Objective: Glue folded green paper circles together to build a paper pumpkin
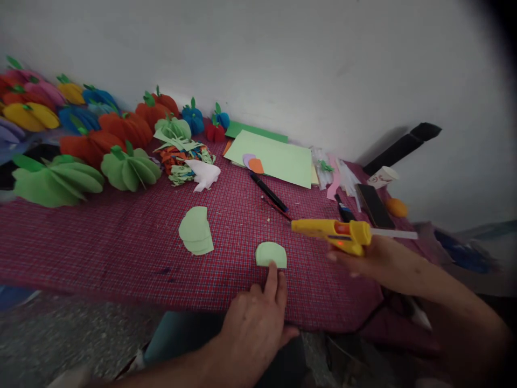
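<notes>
My right hand (369,258) grips a yellow hot-glue gun (335,235) with a white glue stick at its back; the nozzle points left, above the cloth. My left hand (258,320) rests on the near edge of the red checked cloth (121,242). Two of its fingers stretch forward and press the lower edge of a folded light-green paper piece (271,254). A small stack of similar light-green pieces (196,230) lies to the left, untouched.
Paper fruit in green, orange, blue, yellow and pink (81,145) line the back left by the wall. Paper scraps (183,156), green sheets (274,156), a black marker (269,192), glue sticks, a phone (374,205) and a paper cup (383,177) lie behind.
</notes>
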Demonstrator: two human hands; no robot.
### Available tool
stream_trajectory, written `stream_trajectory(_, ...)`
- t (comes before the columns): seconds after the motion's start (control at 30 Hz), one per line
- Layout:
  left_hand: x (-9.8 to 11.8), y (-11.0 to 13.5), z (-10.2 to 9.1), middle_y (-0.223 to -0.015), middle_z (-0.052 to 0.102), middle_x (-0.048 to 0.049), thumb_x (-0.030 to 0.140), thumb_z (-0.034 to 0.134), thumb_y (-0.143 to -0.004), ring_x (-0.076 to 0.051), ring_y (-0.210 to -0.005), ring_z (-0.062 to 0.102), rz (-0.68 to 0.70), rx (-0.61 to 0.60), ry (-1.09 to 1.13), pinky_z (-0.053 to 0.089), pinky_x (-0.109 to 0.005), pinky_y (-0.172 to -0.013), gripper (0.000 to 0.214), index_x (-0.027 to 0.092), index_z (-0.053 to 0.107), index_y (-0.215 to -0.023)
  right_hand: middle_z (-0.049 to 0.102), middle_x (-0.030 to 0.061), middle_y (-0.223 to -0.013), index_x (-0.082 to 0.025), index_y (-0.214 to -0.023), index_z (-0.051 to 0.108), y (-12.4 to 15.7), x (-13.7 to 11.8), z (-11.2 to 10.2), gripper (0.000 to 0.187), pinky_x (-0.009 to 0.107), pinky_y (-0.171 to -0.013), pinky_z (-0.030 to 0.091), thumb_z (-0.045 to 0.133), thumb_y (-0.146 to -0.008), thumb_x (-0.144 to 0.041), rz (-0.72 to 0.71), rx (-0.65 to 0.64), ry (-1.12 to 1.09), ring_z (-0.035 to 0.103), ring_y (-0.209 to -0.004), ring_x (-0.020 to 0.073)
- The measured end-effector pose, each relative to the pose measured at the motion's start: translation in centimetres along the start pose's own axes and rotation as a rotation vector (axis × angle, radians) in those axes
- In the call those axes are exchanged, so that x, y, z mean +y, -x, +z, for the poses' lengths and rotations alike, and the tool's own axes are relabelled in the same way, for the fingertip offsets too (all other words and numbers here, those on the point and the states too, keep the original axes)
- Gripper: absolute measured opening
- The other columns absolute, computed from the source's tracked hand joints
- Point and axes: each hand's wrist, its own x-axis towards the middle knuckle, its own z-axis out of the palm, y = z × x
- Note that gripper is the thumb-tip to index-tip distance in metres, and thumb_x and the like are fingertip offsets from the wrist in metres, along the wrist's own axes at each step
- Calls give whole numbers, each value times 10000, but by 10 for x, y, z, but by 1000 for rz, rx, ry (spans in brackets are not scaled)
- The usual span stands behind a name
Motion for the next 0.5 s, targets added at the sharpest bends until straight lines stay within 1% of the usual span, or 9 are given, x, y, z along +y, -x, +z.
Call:
stream_trajectory(0.1,2,2,-5,-1373,443,-146,614,530,-730,-218,-703,640,-11,67,30,546,-341,-504,734,140,475,-1287,628,36,-760,-213,-915,560,-10,26,1,242,303,-579,470,513,-766,-398,-65,235,212,604,-651,206)
stream_trajectory(0.2,-1,6,-11,-1348,479,-121,578,448,-805,-198,-708,637,36,153,22,523,-325,-506,596,158,526,-1221,626,118,-933,-146,-1028,547,-26,47,9,333,360,-691,465,516,-764,-347,-8,367,487,610,-809,267)
stream_trajectory(0.27,-15,10,-20,-1266,557,-92,490,426,-857,-197,-757,631,96,205,-1,511,-324,-550,449,178,575,-1144,610,158,-989,-104,-1091,538,-36,58,13,416,376,-734,462,543,-750,-343,44,410,585,598,-882,297)
stream_trajectory(0.33,-42,14,-34,-1088,655,-76,287,421,-894,-207,-861,610,171,269,-90,494,-338,-673,266,180,632,-1017,600,179,-1019,-91,-1119,540,-44,68,16,446,388,-769,460,516,-783,-384,64,437,631,595,-910,302)
stream_trajectory(0.37,-60,15,-41,-1046,666,-85,233,425,-890,-214,-899,595,154,302,-137,473,-358,-739,245,171,641,-985,596,186,-1034,-83,-1130,540,-48,73,16,475,391,-797,454,527,-778,-402,60,461,640,588,-938,305)
stream_trajectory(0.4,-80,17,-47,-1059,659,-96,254,433,-887,-235,-934,576,41,345,-160,449,-392,-778,250,165,633,-1008,593,193,-1039,-74,-1140,538,-51,78,17,504,397,-812,451,541,-770,-417,62,482,642,584,-952,310)
stream_trajectory(0.43,-100,18,-52,-1097,644,-98,322,455,-875,-263,-972,550,-58,371,-157,424,-428,-801,286,173,611,-1062,595,194,-1038,-71,-1146,540,-54,84,17,530,399,-814,451,556,-761,-435,58,492,636,585,-951,311)
stream_trajectory(0.47,-119,19,-55,-1121,635,-94,378,484,-853,-286,-1010,525,-112,378,-147,402,-451,-814,338,182,589,-1107,604,187,-1026,-78,-1147,545,-56,89,17,548,396,-803,458,566,-752,-458,51,496,622,593,-933,305)
stream_trajectory(0.5,-137,20,-56,-1122,635,-94,428,519,-823,-297,-1021,513,-126,353,-130,391,-455,-811,392,185,580,-1124,618,171,-1001,-93,-1136,559,-57,95,17,552,388,-778,470,575,-743,-480,35,500,589,608,-894,291)
